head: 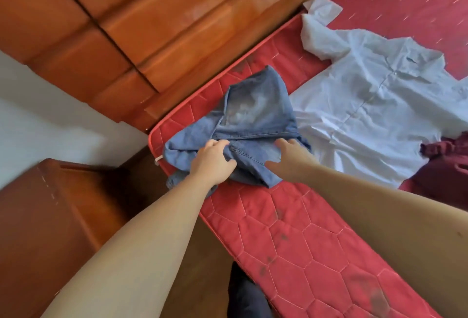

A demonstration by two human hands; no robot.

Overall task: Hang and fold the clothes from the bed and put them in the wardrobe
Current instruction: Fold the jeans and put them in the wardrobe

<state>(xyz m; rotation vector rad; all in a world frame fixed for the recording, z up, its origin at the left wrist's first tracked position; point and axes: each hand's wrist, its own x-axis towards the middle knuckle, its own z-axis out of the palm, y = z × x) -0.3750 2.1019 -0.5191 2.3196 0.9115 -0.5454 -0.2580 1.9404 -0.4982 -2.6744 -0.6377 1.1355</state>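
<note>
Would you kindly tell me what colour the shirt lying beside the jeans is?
The shirt is pale blue, almost white, seen in the head view.

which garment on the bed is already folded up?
The blue denim garment at the mattress corner, under both hands. The white shirt beside it lies spread flat; the maroon garment at the right edge is bunched.

2 bare forearms, no sleeves showing.

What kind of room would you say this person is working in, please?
Most likely a bedroom: a red quilted mattress with a glossy wooden headboard, a wooden bedside cabinet, and clothes laid out, a white shirt and the jeans being folded.
</note>
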